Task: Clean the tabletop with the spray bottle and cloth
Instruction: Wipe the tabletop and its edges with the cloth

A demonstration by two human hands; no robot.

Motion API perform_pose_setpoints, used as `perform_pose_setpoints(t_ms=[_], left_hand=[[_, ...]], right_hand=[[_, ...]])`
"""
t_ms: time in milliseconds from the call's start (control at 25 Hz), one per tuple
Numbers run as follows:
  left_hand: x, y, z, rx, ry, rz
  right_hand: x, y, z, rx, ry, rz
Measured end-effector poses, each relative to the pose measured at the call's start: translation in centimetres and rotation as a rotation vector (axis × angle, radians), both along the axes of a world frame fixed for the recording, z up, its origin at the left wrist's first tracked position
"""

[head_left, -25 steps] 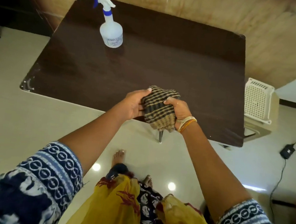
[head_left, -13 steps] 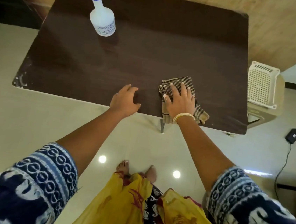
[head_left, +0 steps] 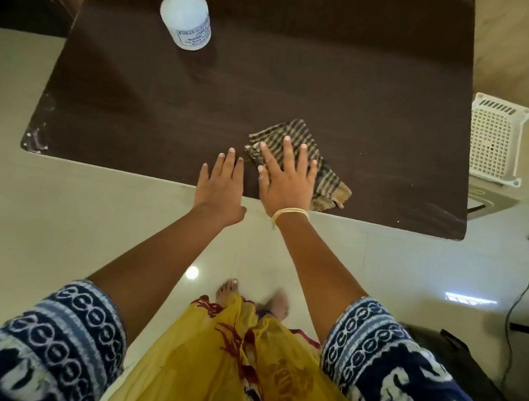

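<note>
Two hands low at near edge of surface (head_left: 367,80). Head view: my right hand (head_left: 286,183) flat on cloth (head_left: 327,177), fingers straight, pressing to wipe. Left hand (head_left: 222,183) spread beside it, bracing, holding nothing. Spray bottle (head_left: 187,19) parked upright at far corner, clear of wiping path.

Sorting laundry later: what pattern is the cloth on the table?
The cloth has dark and tan stripes, clearest in the head view.

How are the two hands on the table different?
The right hand presses flat on the striped cloth; the left hand lies on the bare tabletop. The right wrist wears bangles; the left wrist is bare. Both hands are open, fingers spread, near the table's front edge.
</note>
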State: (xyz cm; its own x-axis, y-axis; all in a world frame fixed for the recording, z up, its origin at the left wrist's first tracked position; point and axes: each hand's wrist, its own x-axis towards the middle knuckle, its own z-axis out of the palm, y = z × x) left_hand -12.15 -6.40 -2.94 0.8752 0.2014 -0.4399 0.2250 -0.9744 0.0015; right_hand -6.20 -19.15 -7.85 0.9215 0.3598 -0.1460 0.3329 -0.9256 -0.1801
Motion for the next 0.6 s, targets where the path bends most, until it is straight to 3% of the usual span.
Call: perform_pose_setpoints(t_ms=[240, 600], left_hand=[[2.5, -6.4, 0.1, -0.114, -0.012, -0.164], [6.2, -15.0, -0.4, -0.164, 0.028, -0.295]], right_hand=[[4.4, -10.9, 0.1, -0.008, 0.037, -0.453], [4.9, -22.5, 0.0, 0.017, 0.018, -0.774]])
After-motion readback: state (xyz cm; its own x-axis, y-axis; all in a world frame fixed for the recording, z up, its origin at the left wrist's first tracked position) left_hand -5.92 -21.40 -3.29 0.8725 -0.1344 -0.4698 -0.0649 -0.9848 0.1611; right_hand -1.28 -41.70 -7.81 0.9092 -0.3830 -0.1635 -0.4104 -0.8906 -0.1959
